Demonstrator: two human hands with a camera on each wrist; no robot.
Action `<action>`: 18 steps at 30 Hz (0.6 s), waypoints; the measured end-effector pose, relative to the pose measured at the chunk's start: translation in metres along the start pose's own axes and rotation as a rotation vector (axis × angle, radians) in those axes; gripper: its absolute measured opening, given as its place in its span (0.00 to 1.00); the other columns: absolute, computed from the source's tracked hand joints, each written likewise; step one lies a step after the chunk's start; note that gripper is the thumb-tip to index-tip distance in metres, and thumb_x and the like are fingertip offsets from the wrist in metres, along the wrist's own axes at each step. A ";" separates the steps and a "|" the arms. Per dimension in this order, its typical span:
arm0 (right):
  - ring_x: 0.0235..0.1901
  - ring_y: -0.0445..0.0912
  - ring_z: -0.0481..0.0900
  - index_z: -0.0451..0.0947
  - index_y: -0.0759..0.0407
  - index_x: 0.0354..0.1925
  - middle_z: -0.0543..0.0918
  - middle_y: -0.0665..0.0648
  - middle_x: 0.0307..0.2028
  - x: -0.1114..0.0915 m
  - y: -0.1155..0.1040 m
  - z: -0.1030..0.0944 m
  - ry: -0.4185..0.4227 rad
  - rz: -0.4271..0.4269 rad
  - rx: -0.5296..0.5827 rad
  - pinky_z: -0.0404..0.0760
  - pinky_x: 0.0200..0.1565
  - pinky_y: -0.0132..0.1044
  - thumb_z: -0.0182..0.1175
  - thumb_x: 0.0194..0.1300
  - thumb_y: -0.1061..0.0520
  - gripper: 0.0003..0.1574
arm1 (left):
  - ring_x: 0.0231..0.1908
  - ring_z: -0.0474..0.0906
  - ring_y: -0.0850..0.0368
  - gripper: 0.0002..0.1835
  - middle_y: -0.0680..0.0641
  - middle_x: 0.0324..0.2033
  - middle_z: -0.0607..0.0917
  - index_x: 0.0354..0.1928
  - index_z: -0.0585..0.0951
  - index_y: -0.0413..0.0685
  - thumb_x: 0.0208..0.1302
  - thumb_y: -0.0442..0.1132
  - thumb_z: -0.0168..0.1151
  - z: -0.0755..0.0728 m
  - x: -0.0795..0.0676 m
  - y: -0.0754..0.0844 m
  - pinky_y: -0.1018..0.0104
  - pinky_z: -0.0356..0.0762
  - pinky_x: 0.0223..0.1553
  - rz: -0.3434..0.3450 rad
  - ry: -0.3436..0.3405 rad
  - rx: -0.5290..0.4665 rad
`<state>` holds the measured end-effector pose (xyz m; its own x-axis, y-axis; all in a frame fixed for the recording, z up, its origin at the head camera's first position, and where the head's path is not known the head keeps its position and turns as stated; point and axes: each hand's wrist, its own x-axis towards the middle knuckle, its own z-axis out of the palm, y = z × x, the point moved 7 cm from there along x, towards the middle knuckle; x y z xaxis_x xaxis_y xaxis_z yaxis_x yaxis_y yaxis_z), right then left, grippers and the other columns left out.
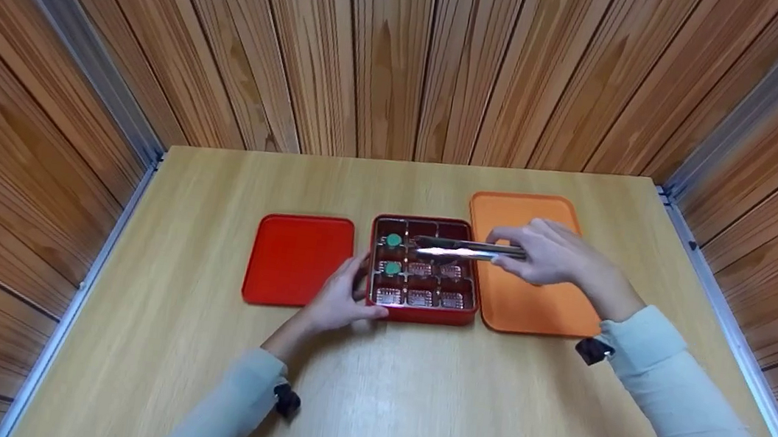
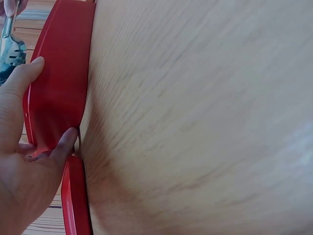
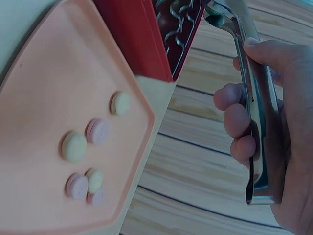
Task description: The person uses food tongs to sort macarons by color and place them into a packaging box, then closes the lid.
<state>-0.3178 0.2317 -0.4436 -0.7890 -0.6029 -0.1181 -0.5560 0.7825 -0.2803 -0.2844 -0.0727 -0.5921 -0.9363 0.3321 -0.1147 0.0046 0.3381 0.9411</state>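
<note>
A dark red divided box (image 1: 420, 314) holds two green round pieces, in the back-left compartment (image 1: 394, 240) and the middle-left compartment (image 1: 392, 268). My left hand (image 1: 340, 303) grips its front left corner, thumb along the front wall and fingers at the left side. In the left wrist view, the thumb (image 2: 30, 73) lies against the box wall (image 2: 63, 63). Metal tongs (image 1: 467, 249) are held in my right hand (image 1: 541, 252), reaching leftward over the back of the box. Their tips overlap the middle column; what lies between them is hard to make out.
Right of the box, an orange tray (image 1: 533, 314) lies partly under my right hand. Several pale yellow and pink macarons (image 3: 74, 146) sit on it in the right wrist view. Close to the box's left is a flat red tray (image 1: 298, 259). Wood-plank walls (image 1: 379, 54) enclose the table.
</note>
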 end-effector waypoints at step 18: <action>0.22 0.43 0.59 0.83 0.57 0.72 0.62 0.47 0.21 0.025 -0.038 0.020 -0.028 -0.092 -0.066 0.56 0.28 0.33 0.64 0.81 0.44 0.30 | 0.87 0.62 0.38 0.65 0.36 0.85 0.67 0.92 0.54 0.46 0.61 0.39 0.88 -0.002 -0.001 0.002 0.44 0.69 0.86 0.020 0.017 0.026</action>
<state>-0.3110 0.1843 -0.4550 -0.7268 -0.6761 -0.1211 -0.6426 0.7316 -0.2278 -0.2836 -0.0740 -0.5897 -0.9416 0.3244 -0.0900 0.0327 0.3543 0.9346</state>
